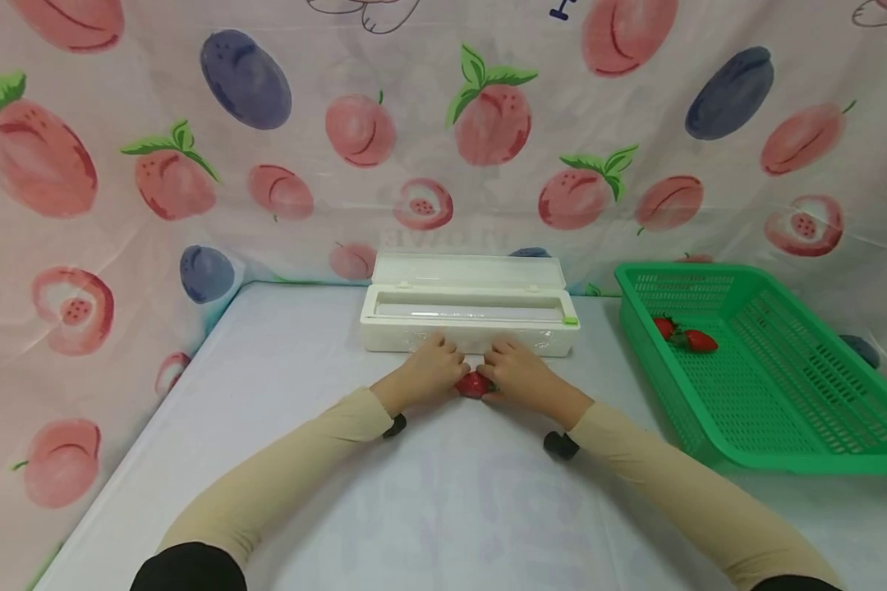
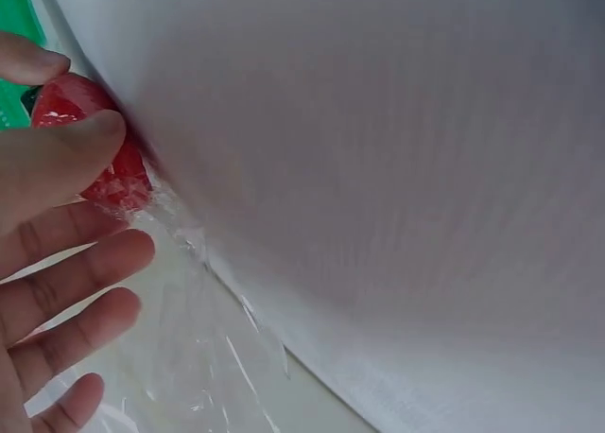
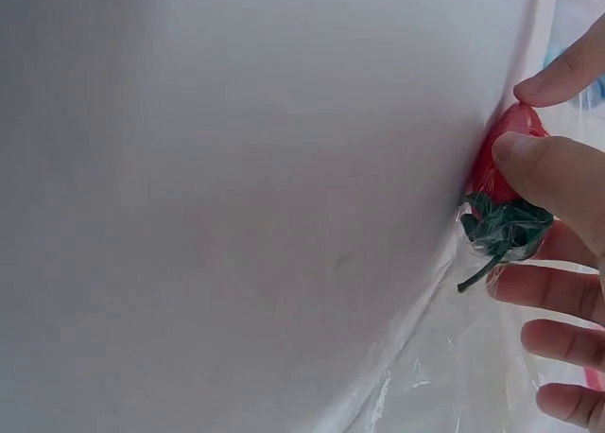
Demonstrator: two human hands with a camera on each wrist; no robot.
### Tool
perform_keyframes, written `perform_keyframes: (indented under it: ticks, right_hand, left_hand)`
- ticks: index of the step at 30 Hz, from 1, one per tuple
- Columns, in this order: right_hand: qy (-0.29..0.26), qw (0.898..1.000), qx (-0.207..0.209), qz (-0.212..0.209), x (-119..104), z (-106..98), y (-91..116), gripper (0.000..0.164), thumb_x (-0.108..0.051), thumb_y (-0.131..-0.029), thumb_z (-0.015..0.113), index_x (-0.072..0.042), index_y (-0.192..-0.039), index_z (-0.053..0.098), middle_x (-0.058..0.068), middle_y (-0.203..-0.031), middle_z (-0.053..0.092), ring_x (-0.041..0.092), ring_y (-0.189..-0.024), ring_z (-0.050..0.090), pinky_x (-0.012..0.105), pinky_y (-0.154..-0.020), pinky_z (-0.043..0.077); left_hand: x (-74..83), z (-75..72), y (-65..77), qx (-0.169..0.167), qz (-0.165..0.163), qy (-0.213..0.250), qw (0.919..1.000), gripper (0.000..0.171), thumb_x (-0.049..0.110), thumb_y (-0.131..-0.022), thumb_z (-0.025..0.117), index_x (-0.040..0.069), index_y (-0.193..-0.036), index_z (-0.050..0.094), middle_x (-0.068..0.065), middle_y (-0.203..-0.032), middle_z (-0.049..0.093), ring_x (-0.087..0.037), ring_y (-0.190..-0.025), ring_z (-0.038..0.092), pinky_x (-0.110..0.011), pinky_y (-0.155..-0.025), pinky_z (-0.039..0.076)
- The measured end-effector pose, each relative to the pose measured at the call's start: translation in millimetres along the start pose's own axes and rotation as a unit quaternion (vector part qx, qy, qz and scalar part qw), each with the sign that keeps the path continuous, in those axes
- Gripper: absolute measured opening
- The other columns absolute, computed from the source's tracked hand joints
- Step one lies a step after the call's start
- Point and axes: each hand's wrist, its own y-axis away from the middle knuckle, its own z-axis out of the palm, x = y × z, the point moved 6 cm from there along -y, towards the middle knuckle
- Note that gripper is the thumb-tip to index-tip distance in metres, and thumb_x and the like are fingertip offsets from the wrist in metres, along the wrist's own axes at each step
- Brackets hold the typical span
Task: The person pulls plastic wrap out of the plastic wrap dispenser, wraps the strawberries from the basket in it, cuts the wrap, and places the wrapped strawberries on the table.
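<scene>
A red strawberry [image 1: 473, 385] lies on the white table between both hands, in front of a white cling film box. Clear cling film [image 3: 425, 381] covers it and stretches toward the box; in the left wrist view the film [image 2: 203, 329] looks crumpled beside the fruit. My left hand [image 1: 432, 369] pinches the pointed end, thumb on the near side and fingertips behind. At the leafy end my right hand [image 1: 525, 377] pinches with its thumb on the red flesh. Green leaves and a stem [image 3: 506, 227] show under the film in the right wrist view.
Behind the hands stands the cling film box [image 1: 469, 338], its lid [image 1: 469, 271] raised and a small green slider [image 1: 570, 320] at its right end. A green plastic basket [image 1: 654, 402] holds a few strawberries [image 1: 698, 341] at the right. A fruit-printed sheet [image 1: 281, 238] hangs behind the table.
</scene>
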Motion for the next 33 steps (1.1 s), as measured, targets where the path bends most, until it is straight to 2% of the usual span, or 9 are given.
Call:
perform_keyframes:
  ticks: [5,9,15,20,23,27,33]
  right_hand:
    - [-0.001,1.000,-0.002,-0.004,-5,-1,7,0.039,-0.046,-0.077,0.072,-0.014,-0.098,0.070,-0.001,-0.084,0.064,0.017,-0.085,0.050,0.033,-0.078,0.044]
    - [-0.016,1.000,0.002,-0.001,-9,-2,12,0.038,-0.046,-0.077,0.072,-0.014,-0.097,0.070,-0.001,-0.084,0.064,0.018,-0.087,0.051,0.034,-0.079,0.044]
    - [-0.045,0.999,0.006,0.013,-11,-5,18,0.037,-0.042,-0.077,0.072,-0.013,-0.100,0.069,0.002,-0.089,0.065,0.020,-0.090,0.053,0.039,-0.084,0.045]
    - [-0.085,0.996,-0.012,0.030,-12,-2,20,0.037,-0.041,-0.080,0.069,-0.012,-0.103,0.068,0.003,-0.094,0.066,0.020,-0.093,0.054,0.040,-0.086,0.045]
    - [-0.099,0.994,-0.023,0.039,-12,0,22,0.042,-0.043,-0.081,0.068,-0.011,-0.107,0.068,0.003,-0.098,0.066,0.020,-0.096,0.054,0.041,-0.086,0.045]
    - [-0.103,0.994,-0.014,0.041,-14,-4,24,0.046,-0.043,-0.078,0.071,-0.009,-0.109,0.067,0.004,-0.102,0.066,0.022,-0.098,0.055,0.041,-0.086,0.045]
    - [-0.121,0.992,0.001,0.044,-15,-5,24,0.037,-0.036,-0.079,0.073,-0.010,-0.104,0.068,0.004,-0.097,0.066,0.020,-0.094,0.054,0.040,-0.081,0.044]
  left_hand:
    - [3.8,-4.4,8.4,-0.001,0.001,0.014,0.9999,0.018,0.035,-0.083,0.067,0.020,-0.092,0.070,0.005,-0.085,0.069,-0.014,-0.079,0.060,-0.029,-0.073,0.043]
    - [6.5,-7.3,16.1,-0.016,-0.013,0.032,0.9993,0.015,0.028,-0.085,0.065,0.020,-0.097,0.070,0.005,-0.089,0.069,-0.015,-0.084,0.062,-0.029,-0.077,0.045]
    - [15.1,-16.5,19.8,-0.011,-0.032,0.065,0.9973,0.028,0.034,-0.083,0.068,0.017,-0.105,0.067,0.001,-0.098,0.067,-0.019,-0.096,0.061,-0.036,-0.092,0.047]
    - [21.1,-14.9,18.5,-0.017,-0.042,0.076,0.9961,0.033,0.039,-0.080,0.070,0.015,-0.102,0.067,0.002,-0.094,0.067,-0.017,-0.093,0.061,-0.035,-0.092,0.045]
    - [23.1,-11.9,18.0,-0.027,-0.048,0.086,0.9948,0.034,0.040,-0.080,0.070,0.014,-0.101,0.067,0.003,-0.092,0.067,-0.017,-0.092,0.061,-0.034,-0.091,0.044]
    - [24.4,-12.1,18.3,-0.026,-0.049,0.087,0.9946,0.033,0.040,-0.079,0.071,0.013,-0.099,0.067,0.003,-0.089,0.067,-0.016,-0.090,0.061,-0.033,-0.089,0.043]
    - [24.1,-12.2,18.6,-0.035,-0.057,0.099,0.9929,0.033,0.039,-0.080,0.070,0.013,-0.098,0.067,0.002,-0.088,0.068,-0.016,-0.088,0.062,-0.033,-0.088,0.043]
